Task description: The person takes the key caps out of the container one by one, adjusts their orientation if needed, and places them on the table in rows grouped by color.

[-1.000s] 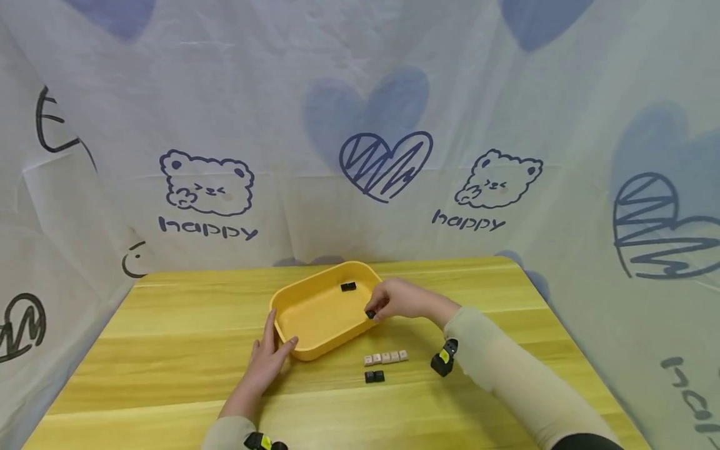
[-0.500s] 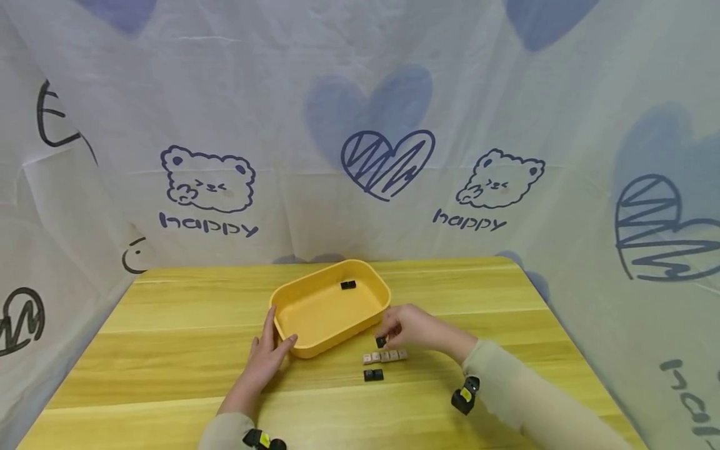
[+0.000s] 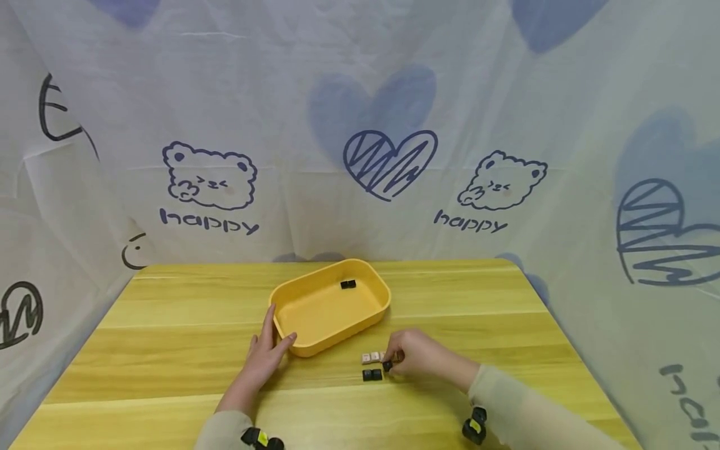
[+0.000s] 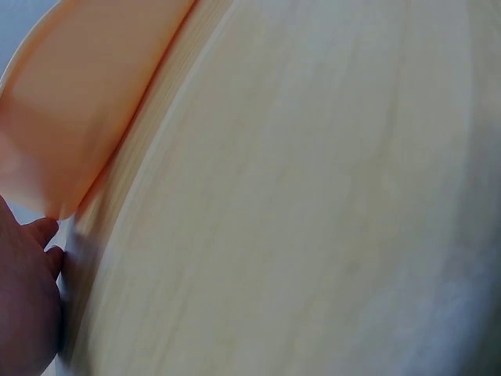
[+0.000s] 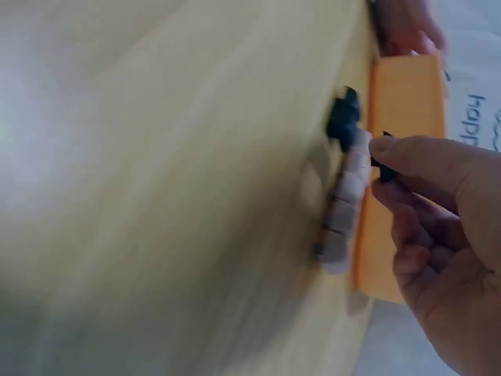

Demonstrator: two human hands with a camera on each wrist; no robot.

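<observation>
My right hand [image 3: 416, 355] pinches a small black keycap [image 3: 387, 365] between thumb and fingertips, just above the table. Left of it, two black keycaps [image 3: 372, 375] sit side by side. A row of pale lettered keycaps [image 3: 370, 358] lies behind them, its right part hidden by the hand. In the right wrist view, the held keycap [image 5: 387, 169] shows near the pale row [image 5: 344, 196]. My left hand [image 3: 263, 359] rests spread at the near left corner of a yellow tray [image 3: 337, 339], fingers fairly straight. Two black keycaps [image 3: 348, 284] lie inside the tray's far end.
The wood-grain table [image 3: 180, 337] extends around the tray on every side. A pale printed cloth [image 3: 292, 206] hangs behind the table's back edge and along both sides. Each wrist wears a small black camera [image 3: 474, 426].
My right hand has carried the black keycap from over the tray's right rim, down toward the near side, to just right of the black pair. The left hand stays at the tray.
</observation>
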